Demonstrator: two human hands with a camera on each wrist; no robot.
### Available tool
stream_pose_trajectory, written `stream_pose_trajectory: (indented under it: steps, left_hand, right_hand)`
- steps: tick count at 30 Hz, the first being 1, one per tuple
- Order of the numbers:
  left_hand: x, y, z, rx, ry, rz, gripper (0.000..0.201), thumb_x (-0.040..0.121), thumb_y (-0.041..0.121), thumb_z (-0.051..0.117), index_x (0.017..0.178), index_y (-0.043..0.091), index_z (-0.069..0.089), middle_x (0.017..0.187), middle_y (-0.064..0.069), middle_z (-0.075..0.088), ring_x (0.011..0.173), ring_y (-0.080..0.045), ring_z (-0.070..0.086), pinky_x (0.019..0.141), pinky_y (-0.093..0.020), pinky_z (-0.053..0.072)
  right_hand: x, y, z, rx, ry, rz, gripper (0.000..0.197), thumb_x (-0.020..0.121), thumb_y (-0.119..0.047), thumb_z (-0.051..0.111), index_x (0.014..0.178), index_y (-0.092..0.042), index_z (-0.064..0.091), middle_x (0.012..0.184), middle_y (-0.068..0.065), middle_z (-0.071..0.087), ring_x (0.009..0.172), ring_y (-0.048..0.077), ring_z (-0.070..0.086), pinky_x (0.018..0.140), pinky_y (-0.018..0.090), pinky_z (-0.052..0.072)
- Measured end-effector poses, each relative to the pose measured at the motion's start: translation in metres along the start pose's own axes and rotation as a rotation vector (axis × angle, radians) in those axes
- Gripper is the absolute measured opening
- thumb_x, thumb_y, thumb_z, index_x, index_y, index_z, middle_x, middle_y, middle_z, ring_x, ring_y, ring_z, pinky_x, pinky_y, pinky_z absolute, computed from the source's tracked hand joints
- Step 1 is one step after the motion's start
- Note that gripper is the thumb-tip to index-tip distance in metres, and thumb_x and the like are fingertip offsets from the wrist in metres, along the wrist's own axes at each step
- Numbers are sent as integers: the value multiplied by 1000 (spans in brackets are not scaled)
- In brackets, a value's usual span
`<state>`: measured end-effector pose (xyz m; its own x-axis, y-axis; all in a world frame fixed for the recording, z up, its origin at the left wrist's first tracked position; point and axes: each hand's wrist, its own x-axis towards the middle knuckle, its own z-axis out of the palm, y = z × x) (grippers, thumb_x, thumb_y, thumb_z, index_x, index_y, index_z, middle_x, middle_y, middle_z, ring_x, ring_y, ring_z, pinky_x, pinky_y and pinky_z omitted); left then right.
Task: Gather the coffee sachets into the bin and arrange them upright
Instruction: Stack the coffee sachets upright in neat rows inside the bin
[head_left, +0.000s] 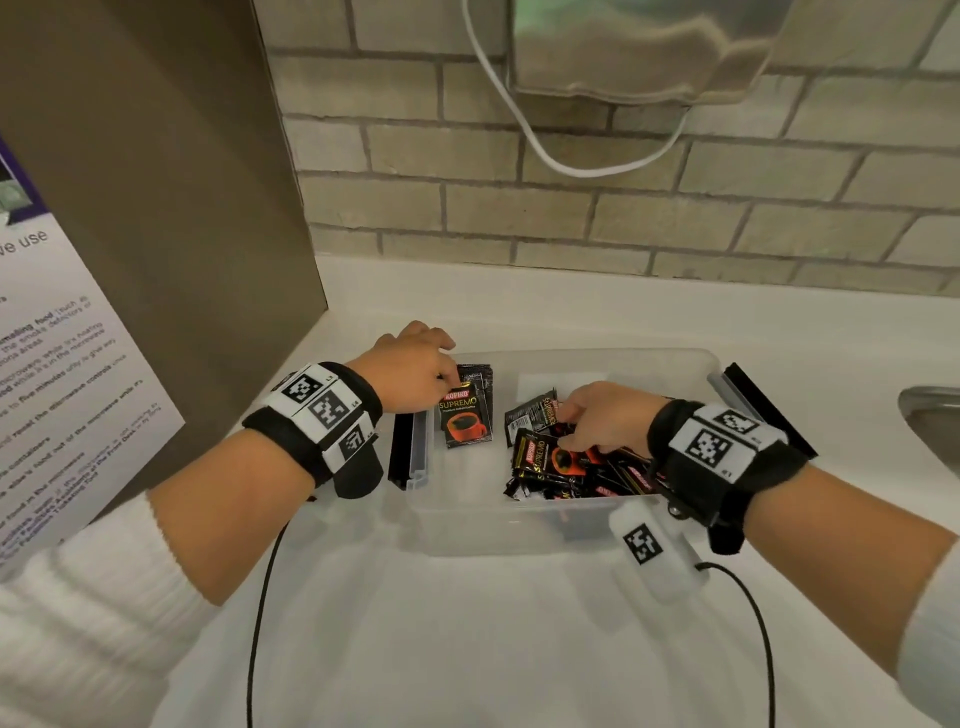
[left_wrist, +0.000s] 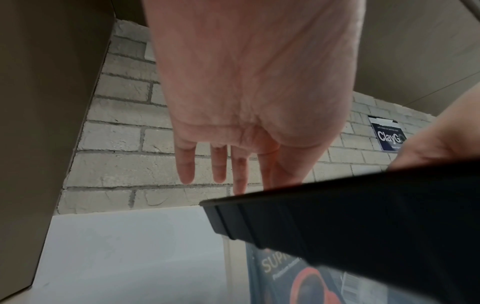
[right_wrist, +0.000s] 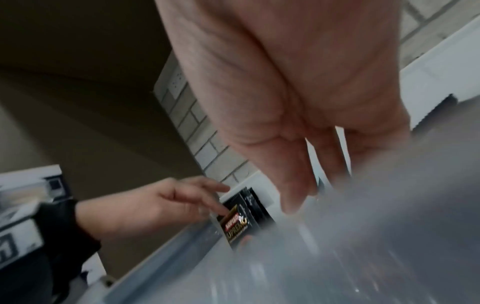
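Bin (head_left: 519, 525): clear plastic, on the white counter (head_left: 467, 649), in front of the brick wall (head_left: 571, 218). Black clips (head_left: 402, 447) show at both ends.
Upright sachets (head_left: 467, 410): a few black "Kopiko Supremo" packs stand on edge against the bin's left end wall, printed face toward the camera. The right wrist view shows the same packs (right_wrist: 240, 216).
Loose sachets (head_left: 566, 467): a jumbled pile in the right part of the bin, lying flat or tilted, overlapping.
Left hand (head_left: 415, 369): at the bin's left end, fingers straight in the left wrist view (left_wrist: 259, 102), fingertips touching the top of the upright sachets. No curled grip is visible.
Right hand (head_left: 608, 421): over the loose pile, fingers bent down into it. Whether they pinch a sachet cannot be determined; the right wrist view (right_wrist: 311, 102) is blurred by the bin wall.
Surroundings: brown panel (head_left: 156, 182) with a printed notice (head_left: 67, 364) at left; sink edge (head_left: 930, 415) at right; white cable (head_left: 519, 114) on the wall.
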<state>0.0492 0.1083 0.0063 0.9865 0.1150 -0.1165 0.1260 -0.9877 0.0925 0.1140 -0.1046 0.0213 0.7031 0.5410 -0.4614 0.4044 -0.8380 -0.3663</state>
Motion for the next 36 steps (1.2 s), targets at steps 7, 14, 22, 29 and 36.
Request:
stream_pose_trajectory:
  steps: [7,14,22,29,36]
  left_hand:
    - [-2,4,-3,-25,25,31,26,91,19,49,104,26,70,146,2,33,134,-19,19,107,-41,21]
    - [-3,4,-6,-4,57,28,25,91,23,49,105,26,69,146,2,34,134,-18,20,106,-40,21]
    - [-4,3,-3,-12,70,26,27,90,23,50,109,29,68,146,3,34,135,-18,18,106,-40,20]
    - [-2,3,-4,-20,58,46,25,91,22,50,106,27,69,146,2,34,134,-18,19,107,-40,20]
    - [-3,4,-8,-52,80,73,11,83,22,63,89,22,73,144,4,36,135,-16,19,106,-40,20]
  right_hand:
    - [-1,-18,-1,231,147,-122,38,89,-14,58,127,-10,54,132,6,53,122,23,49,104,30,39]
    - [28,-45,4,564,-116,45,30,94,-2,47,125,-2,48,128,16,52,126,25,48,108,35,39]
    - [40,-61,4,653,-167,80,18,96,3,37,83,-5,47,88,9,54,84,18,57,74,21,46]
    - [33,-40,-14,642,-112,59,25,96,2,40,119,4,49,117,18,56,126,30,49,102,33,42]
    - [12,-11,-49,326,-27,68,35,94,0,46,129,5,46,128,18,56,93,20,60,94,31,50]
